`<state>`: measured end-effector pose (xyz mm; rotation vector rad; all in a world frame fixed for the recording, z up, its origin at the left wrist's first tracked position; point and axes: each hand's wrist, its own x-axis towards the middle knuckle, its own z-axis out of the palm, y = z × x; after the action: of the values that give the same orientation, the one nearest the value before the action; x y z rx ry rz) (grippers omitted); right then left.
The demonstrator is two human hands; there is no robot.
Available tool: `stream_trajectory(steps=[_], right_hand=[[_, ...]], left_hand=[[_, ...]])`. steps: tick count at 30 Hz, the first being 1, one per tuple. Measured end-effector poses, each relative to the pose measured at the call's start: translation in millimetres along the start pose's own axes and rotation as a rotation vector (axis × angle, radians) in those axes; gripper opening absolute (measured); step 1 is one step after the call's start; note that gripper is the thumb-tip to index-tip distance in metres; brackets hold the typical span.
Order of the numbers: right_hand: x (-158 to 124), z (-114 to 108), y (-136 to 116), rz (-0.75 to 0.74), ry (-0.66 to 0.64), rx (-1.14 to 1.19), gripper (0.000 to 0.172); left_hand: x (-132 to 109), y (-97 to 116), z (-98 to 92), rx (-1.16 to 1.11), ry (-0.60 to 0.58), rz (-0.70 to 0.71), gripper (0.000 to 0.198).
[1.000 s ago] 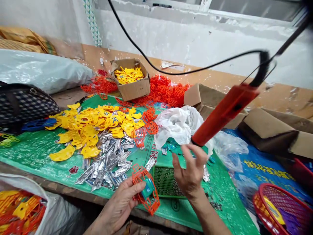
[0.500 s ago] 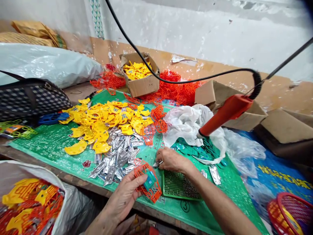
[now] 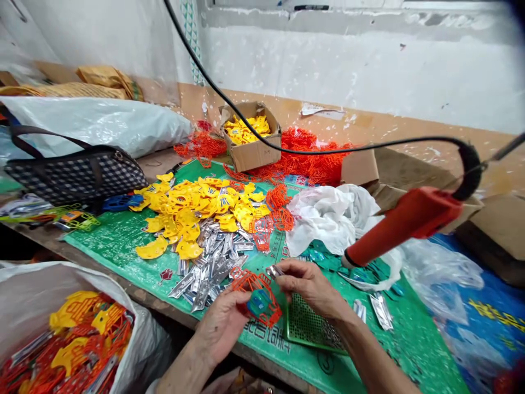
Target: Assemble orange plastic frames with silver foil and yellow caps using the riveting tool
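An orange openwork plastic piece [image 3: 272, 316] with a teal insert [image 3: 259, 302] is pinched between the thumb and fingers of my left hand [image 3: 223, 323], above the table's front edge. Just above and right of it, my right hand [image 3: 309, 285] grips a small silver metal piece [image 3: 273, 271] in its fingertips. Below my right forearm lies a green perforated tray [image 3: 303, 317] with small dark metal bits, partly hidden by the hand. Silver metal strips [image 3: 209, 268] are heaped left of both hands, and yellow plastic pieces [image 3: 192, 202] are piled behind them.
A red power screwdriver [image 3: 404, 221] hangs on a black cable at the right, over teal pieces and a white bag [image 3: 328, 210]. A cardboard box [image 3: 258, 155] of yellow parts stands behind. At the lower left is an open sack [image 3: 141, 328] of orange and yellow pieces.
My right hand has risen from beside the tray with the silver piece, now close to the orange piece. The whole view has shifted, so the scene sits further right and slightly lower.
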<state>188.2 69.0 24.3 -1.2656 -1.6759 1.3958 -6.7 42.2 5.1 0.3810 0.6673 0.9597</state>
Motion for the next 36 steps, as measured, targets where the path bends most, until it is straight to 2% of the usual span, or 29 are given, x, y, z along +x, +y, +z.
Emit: stream_trajectory(steps=[3,5,9,12,15,17,18,21,22,23,26,28,31,34,36], right_hand=[[-6.6,5.7,-2.0,0.099,-0.008,0.403,0.034],[-9.4,8.3,-2.5,0.143,-0.002,0.511,0.036],[-16.3,9.3,-10.1,0.199,-0.01,0.482,0.03],[-21.8,9.5,-18.4,0.197,-0.003,0.407,0.024],[-25.6,9.9,-21.0,0.116,0.037,0.348,0.02],[-27.5,9.2,-19.3,0.056,0.075,0.293,0.019],[-28.4,8.4,-18.0,0.029,0.095,0.263,0.019],[-31.1,5.3,-15.2,-0.049,0.108,0.155,0.019],[-31.8,4.6,-15.0,-0.085,0.095,0.115,0.018],[-32.3,4.3,-15.2,-0.127,0.081,0.068,0.016],[-33.4,6.6,-17.2,-0.254,0.07,-0.109,0.014],[-34.2,10.3,-18.4,-0.316,0.094,-0.217,0.015],[-36.9,17.5,-18.8,-0.419,0.196,-0.276,0.012],[-40.8,23.5,-18.6,-0.516,0.392,-0.337,0.01],[-43.5,25.0,-18.7,-0.57,0.471,-0.385,0.011]], left_hand=[[1.7,-1.2,4.4,-0.031,-0.083,0.016,0.028],[2.0,-2.3,7.2,-0.048,-0.127,0.018,0.029],[1.7,-4.1,10.4,-0.031,-0.108,0.02,0.026],[2.7,-6.6,8.2,0.005,-0.02,0.034,0.025],[4.5,-10.8,1.5,0.157,0.082,0.1,0.028],[3.9,-13.0,-3.9,0.412,0.138,0.224,0.035],[2.5,-13.4,-6.1,0.582,0.171,0.332,0.04],[-6.7,-9.6,-6.7,1.128,0.257,0.776,0.056],[-10.5,-6.5,-4.3,1.279,0.247,0.91,0.058],[-14.1,-2.6,-0.5,1.406,0.172,1.0,0.057],[-19.3,11.3,14.9,1.605,-0.181,0.975,0.053],[-17.3,19.5,23.4,1.631,-0.284,0.87,0.042],[-10.9,25.2,26.8,1.575,-0.306,0.726,0.029],[-7.3,21.5,21.5,1.429,-0.243,0.709,0.025],[-7.7,16.2,17.5,1.313,-0.209,0.702,0.024]])
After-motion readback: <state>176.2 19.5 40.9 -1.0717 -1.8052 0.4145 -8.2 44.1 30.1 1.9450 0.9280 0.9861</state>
